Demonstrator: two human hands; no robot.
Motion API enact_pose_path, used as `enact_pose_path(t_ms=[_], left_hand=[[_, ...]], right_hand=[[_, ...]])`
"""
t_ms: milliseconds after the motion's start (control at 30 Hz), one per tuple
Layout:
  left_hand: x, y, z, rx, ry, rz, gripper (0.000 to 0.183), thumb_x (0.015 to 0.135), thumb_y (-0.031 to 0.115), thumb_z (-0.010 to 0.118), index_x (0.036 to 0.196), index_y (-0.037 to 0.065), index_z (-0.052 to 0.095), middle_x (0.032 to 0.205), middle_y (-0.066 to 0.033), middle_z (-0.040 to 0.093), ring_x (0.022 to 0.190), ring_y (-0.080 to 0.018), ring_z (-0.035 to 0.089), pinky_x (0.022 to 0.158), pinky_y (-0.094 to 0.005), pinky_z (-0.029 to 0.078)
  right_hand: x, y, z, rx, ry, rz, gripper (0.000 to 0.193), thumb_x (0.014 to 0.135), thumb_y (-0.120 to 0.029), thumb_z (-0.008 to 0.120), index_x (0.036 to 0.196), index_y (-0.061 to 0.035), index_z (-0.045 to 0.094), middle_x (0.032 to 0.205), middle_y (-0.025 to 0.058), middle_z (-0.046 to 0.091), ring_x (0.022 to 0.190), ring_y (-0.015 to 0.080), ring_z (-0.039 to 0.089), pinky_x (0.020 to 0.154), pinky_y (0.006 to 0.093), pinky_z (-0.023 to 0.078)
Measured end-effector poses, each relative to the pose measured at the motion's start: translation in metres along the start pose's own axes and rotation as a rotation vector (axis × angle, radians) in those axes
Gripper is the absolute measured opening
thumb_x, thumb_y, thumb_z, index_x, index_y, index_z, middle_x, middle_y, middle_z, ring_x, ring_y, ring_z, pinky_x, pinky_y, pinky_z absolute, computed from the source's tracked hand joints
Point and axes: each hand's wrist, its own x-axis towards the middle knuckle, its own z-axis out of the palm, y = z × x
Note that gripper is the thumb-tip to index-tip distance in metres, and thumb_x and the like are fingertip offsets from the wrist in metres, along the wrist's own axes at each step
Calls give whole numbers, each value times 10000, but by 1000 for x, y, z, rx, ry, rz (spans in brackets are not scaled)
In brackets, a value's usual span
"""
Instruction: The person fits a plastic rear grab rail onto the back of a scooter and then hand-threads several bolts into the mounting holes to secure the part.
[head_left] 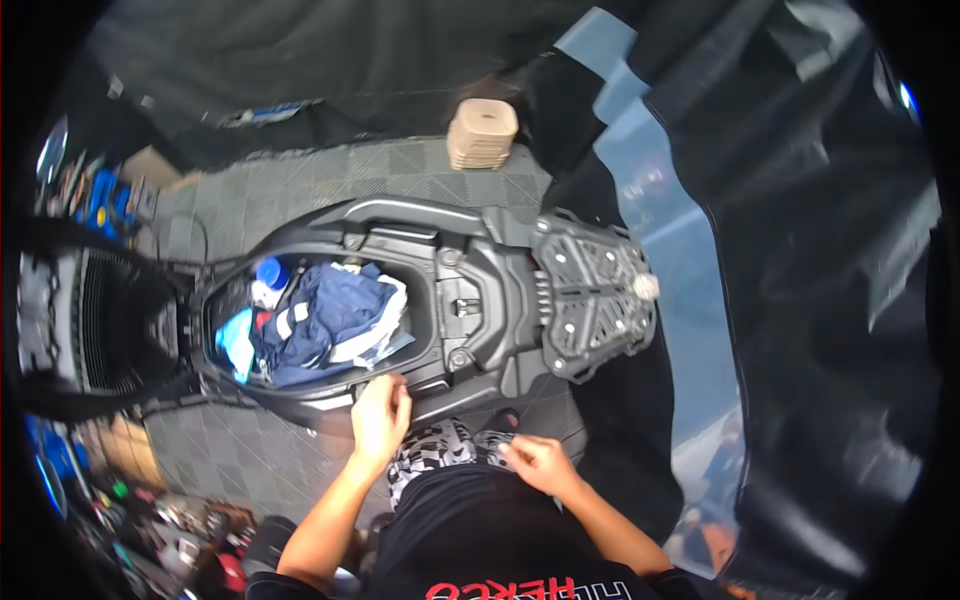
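A scooter's open under-seat compartment lies across the view in front of me. Inside it are a bundled navy-and-white garment, a bottle with a blue cap and a light blue cloth or wrapper. My left hand is at the compartment's near side rim, its fingers curled together. My right hand is closed in front of my patterned shorts, to the right of the left hand and apart from the scooter. Whatever either hand may hold is hidden or too small to make out.
A black rear rack juts from the scooter's right end; the raised seat stands at the left. Beige stacked stools stand beyond on the tiled floor. Black sheeting with a clear strip hangs at right. Clutter fills the lower left.
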Motion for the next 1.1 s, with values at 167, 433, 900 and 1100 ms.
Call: enact_pose_path(t_ms=[167,433,900,1100], left_hand=[[0,110,36,-477,-406,18,124,959,51,660,1080,27,652,766,-61,614,545,-107,554,508,-269,462],[-69,287,169,-336,-756,412,279,917,193,728,731,10,630,632,-57,494,537,-183,472,522,-338,390],[-148,438,340,-213,-1385,625,157,956,156,678,934,3,709,772,-81,722,713,-132,676,652,-294,516],[-185,551,386,-342,-2179,783,200,950,97,685,1128,10,711,1037,-80,742,931,-121,673,861,-299,522]], right_hand=[[-90,172,-3,300,251,509,254,1048,-304,548,1114,-71,622,754,27,670,594,96,597,543,266,492],[-389,398,-61,968,1522,1421,503,834,-330,682,1212,-7,609,1162,133,637,1018,259,627,853,445,517],[-526,384,-89,144,2161,1485,1041,668,-390,880,1477,3,357,1486,249,410,1372,404,410,1138,488,340],[-462,415,-164,36,1719,874,598,906,-379,713,1383,-50,561,1319,214,629,1240,344,607,1059,407,468]])
